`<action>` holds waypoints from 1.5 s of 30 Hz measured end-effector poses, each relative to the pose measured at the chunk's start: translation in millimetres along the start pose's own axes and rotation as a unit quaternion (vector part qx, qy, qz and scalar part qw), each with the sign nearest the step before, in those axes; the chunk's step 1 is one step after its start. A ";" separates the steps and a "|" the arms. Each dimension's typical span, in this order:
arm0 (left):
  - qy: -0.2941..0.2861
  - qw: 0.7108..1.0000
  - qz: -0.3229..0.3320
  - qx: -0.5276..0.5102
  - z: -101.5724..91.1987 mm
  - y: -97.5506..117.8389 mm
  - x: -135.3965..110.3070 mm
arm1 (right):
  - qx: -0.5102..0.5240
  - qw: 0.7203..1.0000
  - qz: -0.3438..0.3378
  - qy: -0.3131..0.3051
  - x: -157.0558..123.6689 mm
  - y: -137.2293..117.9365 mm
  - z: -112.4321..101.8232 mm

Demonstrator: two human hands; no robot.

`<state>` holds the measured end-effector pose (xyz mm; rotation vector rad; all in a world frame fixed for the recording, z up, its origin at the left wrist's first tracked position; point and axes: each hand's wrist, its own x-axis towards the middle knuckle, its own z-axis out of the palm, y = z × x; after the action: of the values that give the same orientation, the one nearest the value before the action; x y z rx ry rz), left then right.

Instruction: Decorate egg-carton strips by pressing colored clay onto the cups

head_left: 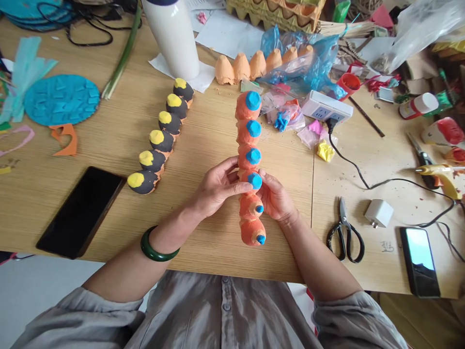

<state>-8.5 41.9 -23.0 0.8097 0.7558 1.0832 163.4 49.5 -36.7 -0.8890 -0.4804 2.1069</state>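
An orange egg-carton strip point(248, 140) with blue clay caps on its cones lies lengthwise on the wooden table point(203, 145), running away from me. My left hand point(215, 186) grips it from the left, fingers pressed by the fourth blue cap point(255, 180). From the right side, my right hand point(276, 198) cups the same section. A green bangle point(157, 248) is on my left wrist. A second strip point(162, 138), black with yellow caps, lies to the left.
Black phone point(80, 211) at front left, scissors point(344, 231), white charger point(378, 213) and another phone point(419, 261) at front right. Power strip point(326, 106), clay bits point(325, 150), glue gun point(441, 173), white bottle point(175, 36), plain carton cones point(250, 65), blue disc point(61, 99).
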 end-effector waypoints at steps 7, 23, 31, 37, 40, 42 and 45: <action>-0.024 1.000 -0.008 0.007 -3.1 0.8 2.3 | -0.019 0.999 -0.015 0.027 0.6 2.1 3.6; -0.032 0.999 -0.043 -0.008 -5.3 7.6 0.0 | -0.099 0.990 -0.091 0.034 -7.2 12.1 12.3; -0.049 0.998 -0.043 -0.020 -3.6 10.6 -0.9 | -0.083 0.993 -0.079 0.038 -7.3 9.3 15.2; -0.065 0.997 -0.017 0.025 -6.5 5.1 0.2 | -0.047 0.996 -0.061 0.046 -4.9 3.3 11.7; -0.063 0.997 -0.010 0.046 -7.6 3.2 0.5 | -0.044 0.996 -0.059 0.041 -4.6 3.8 10.6; -0.062 0.997 -0.007 0.047 -7.9 3.3 0.7 | -0.041 0.997 -0.059 0.035 -4.1 4.4 10.0; -0.060 0.997 -0.011 0.054 -8.1 4.0 1.1 | -0.029 0.997 -0.064 0.029 -3.2 5.4 9.0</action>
<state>-16.8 45.5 -23.7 0.9470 0.7250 0.9709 155.5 43.3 -32.3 -0.9265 -0.5562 1.9540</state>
